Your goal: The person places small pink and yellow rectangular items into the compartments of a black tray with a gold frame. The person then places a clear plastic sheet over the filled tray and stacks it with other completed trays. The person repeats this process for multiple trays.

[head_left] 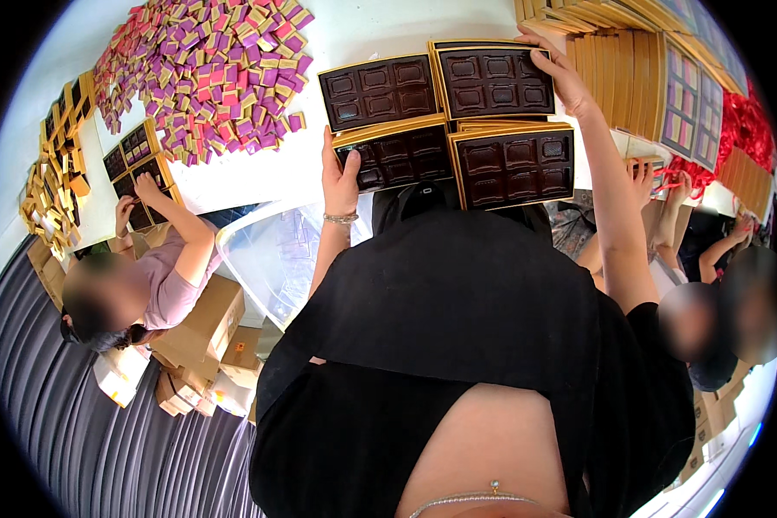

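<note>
Fingers half open, left hand and right hand clasp dark trays.

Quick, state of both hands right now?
Left hand: on left edge of front-left brown tray; grip closure can't be told.
Right hand: at far right corner of back-right brown tray; grip closure can't be told.

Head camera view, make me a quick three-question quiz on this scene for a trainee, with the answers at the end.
1. How many brown trays face up in the group between the left hand and the right hand?
2. True or false: the right hand is touching the lower-left tray of that group.
3. Which colours show in the pile of small blocks? A) blue and green; B) pink, purple and gold; C) black and white.

Key: 1. Four. 2. False. 3. B.
</note>
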Tool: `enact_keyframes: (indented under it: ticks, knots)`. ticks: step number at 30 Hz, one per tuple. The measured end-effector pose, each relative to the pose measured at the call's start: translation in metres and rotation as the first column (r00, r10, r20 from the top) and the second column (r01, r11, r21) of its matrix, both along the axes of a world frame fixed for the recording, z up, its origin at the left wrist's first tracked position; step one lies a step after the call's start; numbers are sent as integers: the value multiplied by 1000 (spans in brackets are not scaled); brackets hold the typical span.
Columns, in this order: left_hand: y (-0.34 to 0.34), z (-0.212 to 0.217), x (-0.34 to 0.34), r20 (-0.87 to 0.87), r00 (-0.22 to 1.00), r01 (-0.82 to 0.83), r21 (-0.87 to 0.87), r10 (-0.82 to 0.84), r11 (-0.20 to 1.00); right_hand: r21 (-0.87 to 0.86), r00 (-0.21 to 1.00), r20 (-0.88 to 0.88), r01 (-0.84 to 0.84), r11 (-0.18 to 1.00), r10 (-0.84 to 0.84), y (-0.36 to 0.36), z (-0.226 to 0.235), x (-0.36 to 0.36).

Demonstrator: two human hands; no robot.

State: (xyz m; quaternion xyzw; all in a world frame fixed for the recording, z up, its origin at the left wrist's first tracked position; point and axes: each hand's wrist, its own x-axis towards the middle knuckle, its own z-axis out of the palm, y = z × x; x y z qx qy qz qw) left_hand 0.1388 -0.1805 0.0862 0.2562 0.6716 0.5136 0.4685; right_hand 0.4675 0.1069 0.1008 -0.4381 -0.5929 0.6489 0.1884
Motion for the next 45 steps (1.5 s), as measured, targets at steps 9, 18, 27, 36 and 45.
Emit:
enact_keyframes:
  ticks: [9,18,27,36,45]
  knots:
    - [50,48,-16,-707,689,119,-106,-159,987,-190,911,241,383,904,-335,-101,88,48]
    - [82,52,22,-886,101,346,-394,-452,851,-364,892,31,430,826,-451,-157,89,43]
    - [52,114,112,-179,848,514,55,-498,856,176,833,287,440,880,-474,-181,111,18]
    - [98,112,-54,-160,987,-29,45,36,999,269,918,396,-87,959,-28,-109,119,-165]
    - [48,111,-71,-49,998,-56,-162,49,985,549,939,278,20,836,-205,-127,126,-106]
